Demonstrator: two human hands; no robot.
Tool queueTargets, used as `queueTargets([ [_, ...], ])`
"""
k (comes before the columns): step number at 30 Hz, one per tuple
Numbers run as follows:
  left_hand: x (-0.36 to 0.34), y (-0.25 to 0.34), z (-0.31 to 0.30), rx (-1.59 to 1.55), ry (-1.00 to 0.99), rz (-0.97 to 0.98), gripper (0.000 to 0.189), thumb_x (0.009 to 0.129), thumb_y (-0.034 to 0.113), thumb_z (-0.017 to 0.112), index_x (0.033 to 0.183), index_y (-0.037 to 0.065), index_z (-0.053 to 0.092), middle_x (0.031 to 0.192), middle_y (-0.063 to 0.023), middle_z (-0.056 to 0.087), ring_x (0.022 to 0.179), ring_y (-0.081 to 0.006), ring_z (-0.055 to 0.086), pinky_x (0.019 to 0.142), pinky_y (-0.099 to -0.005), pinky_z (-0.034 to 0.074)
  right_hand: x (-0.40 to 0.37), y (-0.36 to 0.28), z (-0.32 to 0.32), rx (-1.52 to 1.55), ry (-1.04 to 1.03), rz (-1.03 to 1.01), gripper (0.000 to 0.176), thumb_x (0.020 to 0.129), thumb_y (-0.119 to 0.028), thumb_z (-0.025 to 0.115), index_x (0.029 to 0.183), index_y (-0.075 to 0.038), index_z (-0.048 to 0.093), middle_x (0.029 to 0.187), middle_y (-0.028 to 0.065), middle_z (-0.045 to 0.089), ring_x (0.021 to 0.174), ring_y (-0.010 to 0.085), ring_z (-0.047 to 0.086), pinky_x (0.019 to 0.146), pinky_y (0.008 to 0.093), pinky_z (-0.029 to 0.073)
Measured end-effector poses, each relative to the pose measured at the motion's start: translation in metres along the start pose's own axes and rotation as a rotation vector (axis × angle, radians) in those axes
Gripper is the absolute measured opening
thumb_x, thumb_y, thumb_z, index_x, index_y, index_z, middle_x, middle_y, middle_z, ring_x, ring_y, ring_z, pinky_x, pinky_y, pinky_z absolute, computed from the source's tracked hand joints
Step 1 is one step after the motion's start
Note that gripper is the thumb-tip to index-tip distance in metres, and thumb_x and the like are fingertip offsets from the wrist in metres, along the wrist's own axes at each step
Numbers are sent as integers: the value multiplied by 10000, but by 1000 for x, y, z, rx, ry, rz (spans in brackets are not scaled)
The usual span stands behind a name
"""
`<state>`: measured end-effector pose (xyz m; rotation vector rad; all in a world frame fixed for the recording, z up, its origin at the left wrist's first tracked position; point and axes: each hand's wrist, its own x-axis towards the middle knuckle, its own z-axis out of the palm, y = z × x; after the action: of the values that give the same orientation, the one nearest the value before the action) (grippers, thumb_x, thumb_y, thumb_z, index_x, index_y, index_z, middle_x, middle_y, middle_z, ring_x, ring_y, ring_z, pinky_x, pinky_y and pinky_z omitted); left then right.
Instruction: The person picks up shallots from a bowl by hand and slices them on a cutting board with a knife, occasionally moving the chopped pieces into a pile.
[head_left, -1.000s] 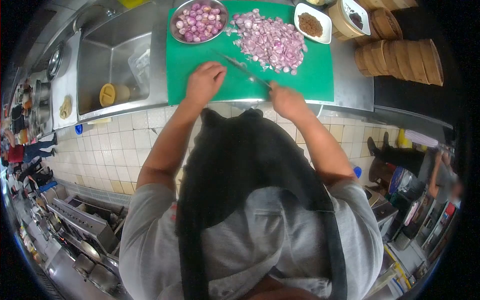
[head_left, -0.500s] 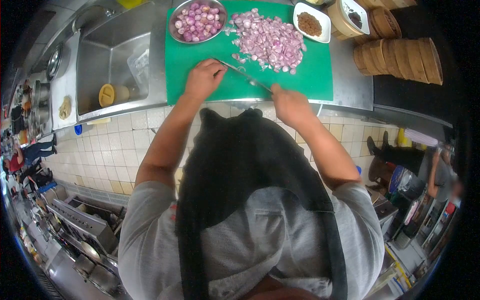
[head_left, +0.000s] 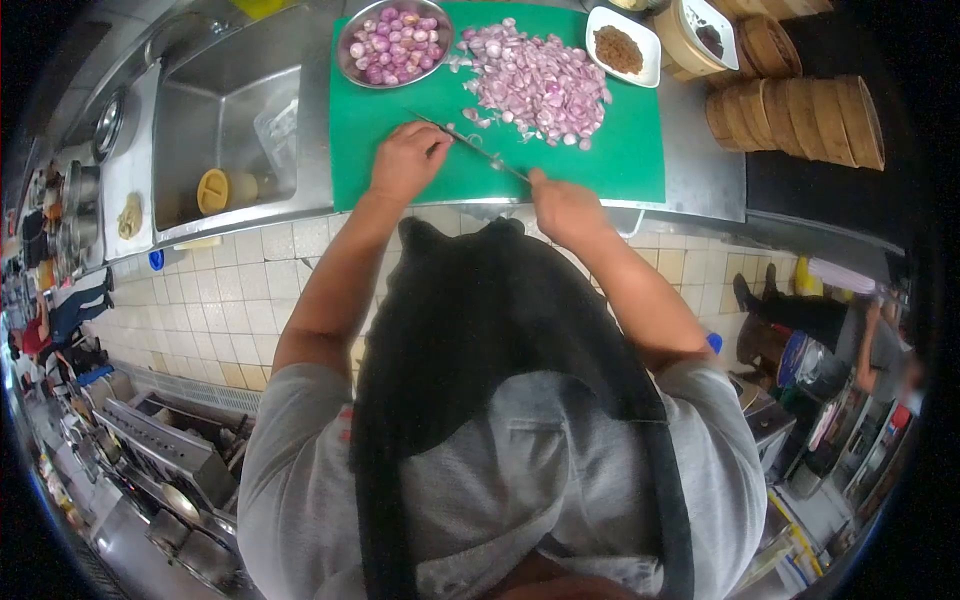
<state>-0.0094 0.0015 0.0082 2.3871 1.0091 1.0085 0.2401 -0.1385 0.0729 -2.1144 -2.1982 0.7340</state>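
Note:
My right hand (head_left: 566, 207) grips the handle of a knife (head_left: 470, 143), whose blade lies slanted across the green cutting board (head_left: 620, 160). My left hand (head_left: 405, 160) rests curled on the board with its fingers against the blade's tip; whatever it holds down is hidden under the fingers. A heap of sliced shallots (head_left: 535, 82) lies on the board just beyond the knife. A metal bowl of whole peeled shallots (head_left: 394, 43) stands at the board's far left corner.
A steel sink (head_left: 225, 120) with a yellow-lidded jar (head_left: 222, 188) lies left of the board. A white dish of brown mince (head_left: 623, 46) and stacked bamboo steamers (head_left: 800, 120) stand at the right. Other people stand at both edges of the view.
The knife and my right hand have shifted slightly left and away from me. My left hand has moved a little up the board, its fingers now at the blade's tip.

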Motion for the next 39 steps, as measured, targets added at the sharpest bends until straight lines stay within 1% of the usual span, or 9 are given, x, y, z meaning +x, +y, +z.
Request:
queueTargets([
  [3, 0, -1, 0, -7, 0, 11, 69, 838, 62, 797, 884, 54, 747, 949, -87, 757, 846, -278, 726, 736, -380, 604, -8, -6, -8, -9, 56, -43, 221, 987, -81, 446, 1168, -19, 554, 915, 253, 732, 876, 443, 719, 786, 552, 552],
  [6, -3, -4, 3, -6, 19, 26, 68, 834, 57, 795, 882, 57, 747, 946, -86, 758, 845, -275, 726, 738, -380, 603, -3, 2, 9, 23, 81, -72, 208, 989, -86, 449, 1157, -19, 551, 904, 249, 729, 870, 441, 719, 763, 549, 549],
  [15, -1, -3, 4, -12, 32, 29, 68, 824, 42, 791, 855, 54, 732, 921, -86, 756, 841, -288, 726, 743, -391, 600, 3, -1, 10, -36, 37, -39, 191, 990, -67, 470, 1157, -16, 549, 889, 242, 728, 843, 429, 722, 748, 538, 558],
  [18, -3, -3, 2, 5, 35, 25, 67, 826, 42, 789, 859, 53, 732, 923, -86, 758, 844, -289, 728, 751, -392, 601, 0, -9, -8, -10, -36, 7, 241, 998, -111, 435, 1193, -33, 554, 958, 262, 728, 904, 439, 718, 803, 562, 553],
  [23, -4, -5, 7, -1, 43, 2, 68, 816, 82, 798, 848, 74, 738, 947, -63, 755, 892, -285, 722, 802, -402, 595, 2, 1, 13, -3, -22, -1, 254, 1007, -120, 426, 1210, -43, 557, 982, 264, 728, 923, 444, 714, 822, 570, 549],
  [27, -4, -3, 5, -3, 42, 5, 65, 814, 64, 791, 844, 68, 733, 942, -73, 753, 878, -288, 723, 791, -400, 596, -2, -13, -11, 10, -45, 16, 253, 1009, -122, 423, 1209, -42, 557, 1000, 272, 724, 938, 448, 711, 835, 568, 547],
  [30, -6, -3, 7, -8, 50, -12, 63, 813, 58, 787, 848, 66, 736, 941, -81, 753, 874, -290, 723, 783, -401, 598, 0, -6, 6, -3, 30, -41, 183, 974, -63, 461, 1127, -3, 541, 930, 276, 724, 892, 450, 718, 787, 553, 555],
  [36, -5, -2, 5, -22, 58, -3, 68, 813, 47, 787, 859, 60, 739, 949, -87, 756, 870, -287, 726, 766, -394, 603, -5, -13, -7, 14, 28, -42, 197, 965, -53, 466, 1138, 0, 546, 926, 271, 724, 889, 448, 716, 780, 558, 551],
  [39, -6, -3, 6, -7, 67, 22, 72, 819, 32, 785, 873, 56, 744, 956, -93, 762, 852, -277, 734, 738, -376, 608, 2, -7, 7, 12, 14, -39, 205, 971, -54, 462, 1147, 2, 550, 924, 271, 723, 895, 448, 715, 786, 562, 549],
])
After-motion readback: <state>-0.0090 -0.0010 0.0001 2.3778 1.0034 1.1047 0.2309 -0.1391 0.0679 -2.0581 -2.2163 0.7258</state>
